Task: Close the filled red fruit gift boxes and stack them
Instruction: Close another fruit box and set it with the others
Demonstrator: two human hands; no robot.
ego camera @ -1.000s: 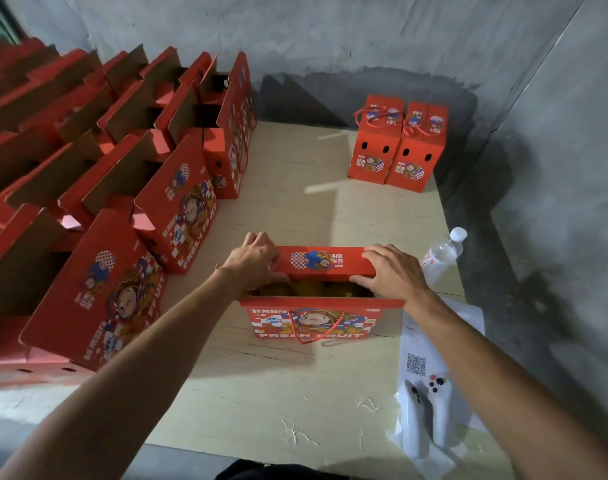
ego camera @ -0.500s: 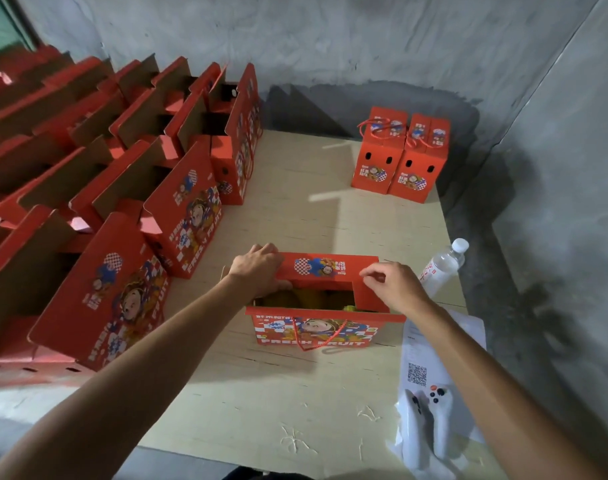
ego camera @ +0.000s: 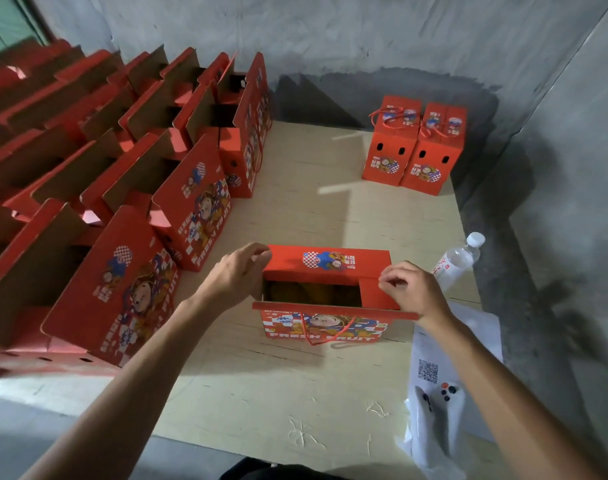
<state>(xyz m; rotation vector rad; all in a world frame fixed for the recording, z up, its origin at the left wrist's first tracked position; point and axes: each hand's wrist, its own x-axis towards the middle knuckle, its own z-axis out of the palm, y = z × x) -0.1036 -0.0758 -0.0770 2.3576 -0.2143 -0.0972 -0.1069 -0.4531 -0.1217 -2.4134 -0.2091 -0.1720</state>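
A red fruit gift box [ego camera: 321,329] stands on the plywood board [ego camera: 295,393] in front of me, its top partly open with fruit dimly visible in the gap. My left hand [ego camera: 238,275] grips the left end of the far lid flap [ego camera: 330,263]. My right hand [ego camera: 411,292] pinches the small right side flap at the box's right end. A red cord handle hangs down the box's near face. Two closed red boxes [ego camera: 413,147] stand side by side at the far right of the board.
Rows of open red boxes [ego camera: 136,209] with upright lids fill the left side. A clear water bottle [ego camera: 460,259] lies right of the box. A paper with a QR code [ego camera: 430,368] and a white controller [ego camera: 434,407] lie at the near right. Grey walls enclose the back and right.
My right hand left the far lid flap and moved to the right side flap, folding it inward. My left hand stays at the left end of the lid. The view tilted down slightly.
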